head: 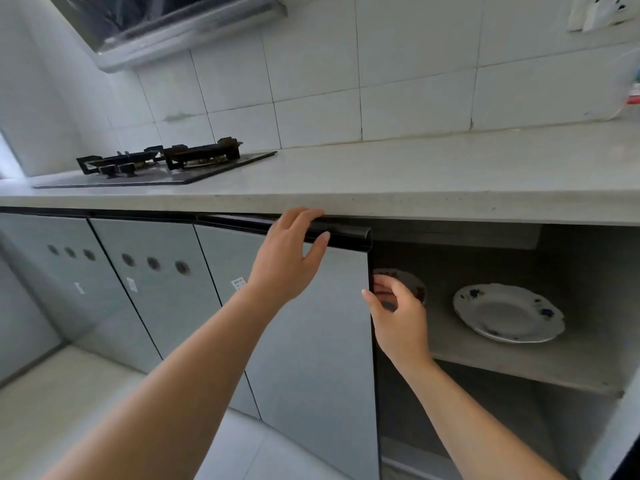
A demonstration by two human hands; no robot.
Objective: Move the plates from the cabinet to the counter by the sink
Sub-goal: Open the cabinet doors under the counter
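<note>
The open cabinet (519, 368) under the counter has a grey shelf. A white plate with blue flowers (509, 313) lies flat on it to the right. A second patterned plate (414, 284) sits at the shelf's left end, mostly hidden by the door edge and my right hand. My right hand (398, 313) is inside the cabinet just in front of this plate, with fingers loosely curved and thumb apart; I cannot tell if it touches the plate. My left hand (294, 254) grips the dark top edge of the open cabinet door (311, 341).
The pale stone counter (415, 178) runs across above the cabinet. A black gas hob (159, 164) sits at its left, under a range hood (166, 26). Closed grey cabinet doors (152, 289) stand to the left. The sink is out of view.
</note>
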